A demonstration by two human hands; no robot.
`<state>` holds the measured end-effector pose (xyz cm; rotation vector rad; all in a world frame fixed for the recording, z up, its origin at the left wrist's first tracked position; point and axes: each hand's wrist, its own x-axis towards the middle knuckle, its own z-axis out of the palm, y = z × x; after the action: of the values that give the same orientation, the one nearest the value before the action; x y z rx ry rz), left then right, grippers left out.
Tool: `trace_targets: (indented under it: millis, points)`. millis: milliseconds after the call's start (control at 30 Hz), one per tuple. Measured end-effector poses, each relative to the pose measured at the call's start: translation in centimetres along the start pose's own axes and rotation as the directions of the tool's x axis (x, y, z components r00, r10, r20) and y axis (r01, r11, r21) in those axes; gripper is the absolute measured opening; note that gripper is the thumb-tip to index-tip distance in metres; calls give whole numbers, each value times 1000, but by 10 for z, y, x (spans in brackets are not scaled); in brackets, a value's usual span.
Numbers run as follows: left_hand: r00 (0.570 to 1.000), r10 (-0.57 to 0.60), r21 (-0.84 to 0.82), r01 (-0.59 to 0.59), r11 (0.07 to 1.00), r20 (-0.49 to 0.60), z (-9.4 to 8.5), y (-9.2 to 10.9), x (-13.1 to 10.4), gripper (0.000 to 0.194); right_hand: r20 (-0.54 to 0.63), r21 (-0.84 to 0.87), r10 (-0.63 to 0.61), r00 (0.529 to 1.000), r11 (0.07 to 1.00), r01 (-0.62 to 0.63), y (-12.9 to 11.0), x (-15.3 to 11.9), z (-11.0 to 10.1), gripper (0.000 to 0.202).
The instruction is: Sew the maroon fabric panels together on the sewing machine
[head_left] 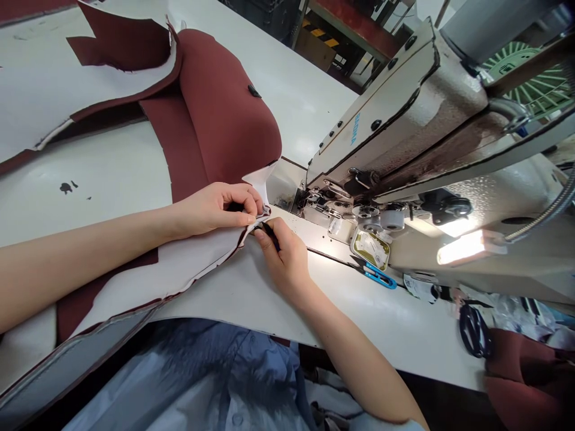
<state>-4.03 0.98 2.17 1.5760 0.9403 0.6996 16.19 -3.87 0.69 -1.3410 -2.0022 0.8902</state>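
A large maroon cover with white backing (pixel 233 120) lies across the left of the table, its sewn edge running down toward my lap. My left hand (pixel 224 206) is closed on that edge, thumb and fingers pinching the seam. Close beside it, my right hand (pixel 285 254) also pinches the cover's edge, with something small and dark at its fingertips that I cannot make out. Both hands are just left of the sewing machine (pixel 359 173), and the cover's edge is apart from the needle area.
Blue thread snips (pixel 377 275) lie by a small tin (pixel 371 248) under the machine. A lit lamp (pixel 462 247) shines at the right. More maroon material (pixel 516 377) sits at the lower right. The white table (pixel 350 311) has its front edge at my lap.
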Motion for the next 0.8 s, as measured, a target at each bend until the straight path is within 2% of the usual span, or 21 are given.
trace_targets:
  millis: [167, 467, 667, 800]
  points:
    - [1000, 6, 16, -6, 1000, 7, 0, 0, 0, 18, -3, 52, -3, 1000, 999, 3, 1, 1, 1, 19]
    - [999, 52, -6, -52, 999, 17, 3, 0, 2, 17, -10, 260, -37, 999, 965, 38, 3, 0, 1, 25]
    - [996, 78, -4, -78, 997, 47, 2, 1, 1, 16, 40, 214, 116, 992, 969, -122, -4, 1, -12, 24]
    - [994, 105, 34, -106, 994, 33, 5, 0, 0, 14, 104, 357, 215, 971, 903, -238, -8, 2, -19, 25]
